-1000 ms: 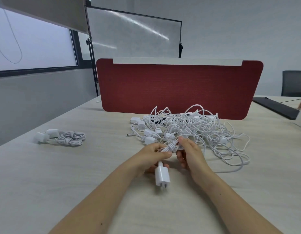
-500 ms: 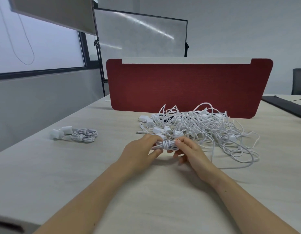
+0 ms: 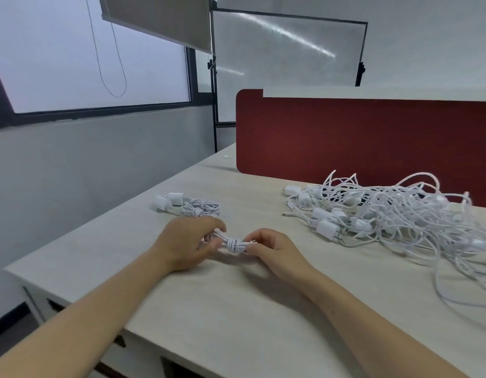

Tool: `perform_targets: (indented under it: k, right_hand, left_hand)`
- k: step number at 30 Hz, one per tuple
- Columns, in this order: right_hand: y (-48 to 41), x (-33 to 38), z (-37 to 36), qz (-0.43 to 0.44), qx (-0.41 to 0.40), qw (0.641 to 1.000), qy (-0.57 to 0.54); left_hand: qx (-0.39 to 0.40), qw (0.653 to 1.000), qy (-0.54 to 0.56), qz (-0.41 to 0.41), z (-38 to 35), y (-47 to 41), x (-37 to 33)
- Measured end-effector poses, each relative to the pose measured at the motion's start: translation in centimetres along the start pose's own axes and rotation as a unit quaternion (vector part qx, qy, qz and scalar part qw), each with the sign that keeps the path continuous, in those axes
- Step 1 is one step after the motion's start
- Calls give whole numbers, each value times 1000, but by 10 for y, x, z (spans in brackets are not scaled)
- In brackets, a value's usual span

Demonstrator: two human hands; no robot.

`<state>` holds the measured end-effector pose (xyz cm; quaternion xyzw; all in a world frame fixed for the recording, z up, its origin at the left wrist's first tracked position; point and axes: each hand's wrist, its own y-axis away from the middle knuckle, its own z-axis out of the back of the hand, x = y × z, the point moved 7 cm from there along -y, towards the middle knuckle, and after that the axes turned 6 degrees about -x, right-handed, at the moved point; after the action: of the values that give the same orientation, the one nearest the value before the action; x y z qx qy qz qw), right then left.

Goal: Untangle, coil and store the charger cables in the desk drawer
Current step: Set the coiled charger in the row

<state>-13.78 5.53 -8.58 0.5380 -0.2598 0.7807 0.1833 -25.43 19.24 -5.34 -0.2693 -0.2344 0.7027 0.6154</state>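
I log: white cable tangle (image 3: 394,214), white coiled cable (image 3: 233,244), pale wood-grain bench (image 3: 236,309), dark red divider (image 3: 359,137).

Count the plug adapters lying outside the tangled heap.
2. Both lie side by side near the left edge of the desk beside the coiled cables: the nearer adapter and the farther adapter. The left hand, gripping the held bundle, may hide a third.

An office, seen from a shared desk.
A long, pale wood-grain worktop (image 3: 236,309) is split by a red fabric divider panel (image 3: 359,137) with a pale top rail. Behind it stands a black-framed whiteboard (image 3: 285,55). A wide window (image 3: 59,55) with a roller blind (image 3: 160,17) part-way down sits in plain grey walls.
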Motion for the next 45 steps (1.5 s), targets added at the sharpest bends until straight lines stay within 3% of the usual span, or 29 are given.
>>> perform_targets:
  k: [6, 18, 21, 24, 28, 32, 36, 40, 45]
  right_hand:
    - [-43, -1, -41, 14, -33, 997, 64]
    - [-92, 10, -71, 142, -36, 967, 210]
    - [-91, 8, -65, 116, -49, 980, 157]
    - [-81, 13, -51, 110, -113, 983, 98]
    - [-57, 19, -7, 176, -222, 943, 176]
    - [-20, 15, 75, 234, -324, 868, 295]
    - [1, -11, 144, 191, -321, 811, 450]
    - [3, -39, 162, 151, -259, 810, 504]
    - [11, -45, 180, 121, -279, 799, 518]
  left_hand:
    - [-79, 990, -97, 63, 8, -6, 65]
    - [-116, 978, -99, 143, -8, -28, 133]
    - [-146, 974, -97, 141, 0, -29, 124]
    - [-222, 964, -47, 139, 11, -26, 93]
    - [-265, 958, 32, 101, 7, -33, 30]
    - [-212, 963, 130, 108, -24, -54, -35]
    - [-5, 969, 176, 172, -92, -78, -88]
    - [109, 952, 127, 257, -146, -94, -124]
    - [114, 933, 143, 309, -159, -108, -151]
